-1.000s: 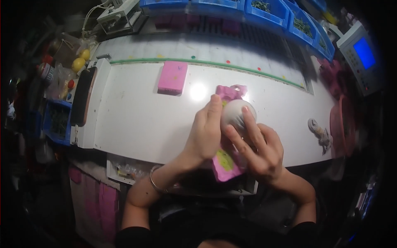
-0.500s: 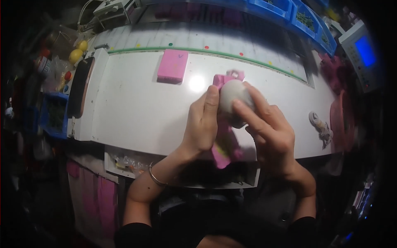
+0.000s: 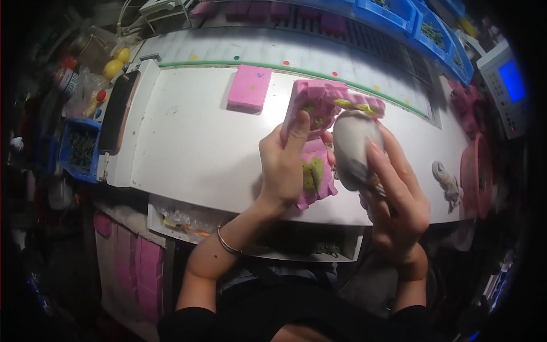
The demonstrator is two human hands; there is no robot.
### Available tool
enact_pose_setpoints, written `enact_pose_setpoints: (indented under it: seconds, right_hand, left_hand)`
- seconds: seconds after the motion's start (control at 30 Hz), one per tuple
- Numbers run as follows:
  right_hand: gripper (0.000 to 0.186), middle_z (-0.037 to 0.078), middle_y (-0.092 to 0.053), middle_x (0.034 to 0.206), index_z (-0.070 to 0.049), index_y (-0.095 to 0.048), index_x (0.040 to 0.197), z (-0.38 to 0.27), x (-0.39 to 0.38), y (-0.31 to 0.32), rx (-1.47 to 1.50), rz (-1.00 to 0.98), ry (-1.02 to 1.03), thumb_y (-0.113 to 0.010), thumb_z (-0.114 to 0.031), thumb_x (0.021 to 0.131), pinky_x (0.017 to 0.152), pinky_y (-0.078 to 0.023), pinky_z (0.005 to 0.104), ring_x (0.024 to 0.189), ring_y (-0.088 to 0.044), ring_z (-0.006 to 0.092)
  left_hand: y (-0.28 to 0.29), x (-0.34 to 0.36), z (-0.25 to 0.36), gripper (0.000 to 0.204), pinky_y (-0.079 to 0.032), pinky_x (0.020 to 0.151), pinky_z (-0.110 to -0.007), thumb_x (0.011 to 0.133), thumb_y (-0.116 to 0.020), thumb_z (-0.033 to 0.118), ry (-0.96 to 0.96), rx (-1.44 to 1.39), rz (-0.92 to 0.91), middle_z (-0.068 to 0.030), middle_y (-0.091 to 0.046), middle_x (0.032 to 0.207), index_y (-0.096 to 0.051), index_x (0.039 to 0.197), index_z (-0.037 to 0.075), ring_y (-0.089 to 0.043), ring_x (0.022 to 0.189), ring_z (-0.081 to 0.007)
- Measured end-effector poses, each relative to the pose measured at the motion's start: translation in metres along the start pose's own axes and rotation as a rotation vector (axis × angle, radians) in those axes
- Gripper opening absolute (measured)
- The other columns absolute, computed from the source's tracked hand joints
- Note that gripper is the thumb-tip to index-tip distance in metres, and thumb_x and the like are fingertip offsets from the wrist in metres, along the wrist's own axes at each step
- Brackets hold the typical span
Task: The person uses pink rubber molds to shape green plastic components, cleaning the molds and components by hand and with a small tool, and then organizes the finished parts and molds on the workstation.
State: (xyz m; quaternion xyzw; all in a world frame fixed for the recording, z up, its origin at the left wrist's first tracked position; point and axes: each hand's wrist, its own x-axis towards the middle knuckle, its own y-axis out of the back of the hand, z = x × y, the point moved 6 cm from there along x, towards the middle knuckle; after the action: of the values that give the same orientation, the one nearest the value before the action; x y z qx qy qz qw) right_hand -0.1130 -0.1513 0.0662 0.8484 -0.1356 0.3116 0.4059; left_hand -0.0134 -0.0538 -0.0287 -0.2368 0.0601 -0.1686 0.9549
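Note:
My left hand (image 3: 280,171) is closed around a pink rubbery mold (image 3: 319,91), its thumb pressed on the near face. The mold is bent open, with yellow-green patches in its hollows, and its lower flap (image 3: 323,188) hangs below my fingers. In my right hand (image 3: 401,214) is a rounded grey-white bundle (image 3: 354,149), smooth like stuffed cloth, with a darker lower end. Its top lies close under the mold's right-hand edge; whether the two touch I cannot tell. Farther off to the left, a pink block (image 3: 249,88) rests on the white worktop (image 3: 194,142).
At the left edge lies a dark phone (image 3: 118,111), near a blue bin (image 3: 80,148). A white crumpled cord-like item (image 3: 447,182) and a pink basin (image 3: 477,176) are at the right. Blue trays (image 3: 393,17) line the back; an open drawer (image 3: 191,225) sits below the worktop.
The mold has been raised and spread open, showing more of its inside. My right hand and the bundle have moved right, away from the left thumb.

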Motion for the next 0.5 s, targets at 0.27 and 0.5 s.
enact_pose_setpoints:
  seconds: [0.27, 0.5]
  right_hand:
    - [0.055, 0.019, -0.055, 0.116, -0.006, -0.061, 0.112, 0.008, -0.008, -0.015, -0.222, -0.271, -0.012, -0.056, 0.007, 0.059, 0.062, -0.047, 0.0295, 0.068, -0.053, 0.0219]
    - [0.058, 0.019, -0.055, 0.116, -0.009, -0.061, 0.113, 0.002, -0.019, -0.012, -0.198, -0.143, 0.011, -0.054, 0.009, 0.059, 0.061, -0.046, 0.0294, 0.061, -0.051, 0.0222]
  left_hand:
    - [-0.014, 0.0, 0.007, 0.031, -0.044, 0.062, -0.021, 0.094, -0.047, 0.024, -0.152, 0.061, -0.009, -0.0048, -0.059, 0.078, -0.054, 0.09, -0.006, -0.054, 0.071, -0.008]
    - [-0.02, 0.0, 0.016, 0.033, -0.041, 0.06, -0.019, 0.093, -0.05, 0.029, -0.171, 0.08, -0.025, -0.0033, -0.056, 0.075, -0.05, 0.092, -0.004, -0.05, 0.068, -0.0057]
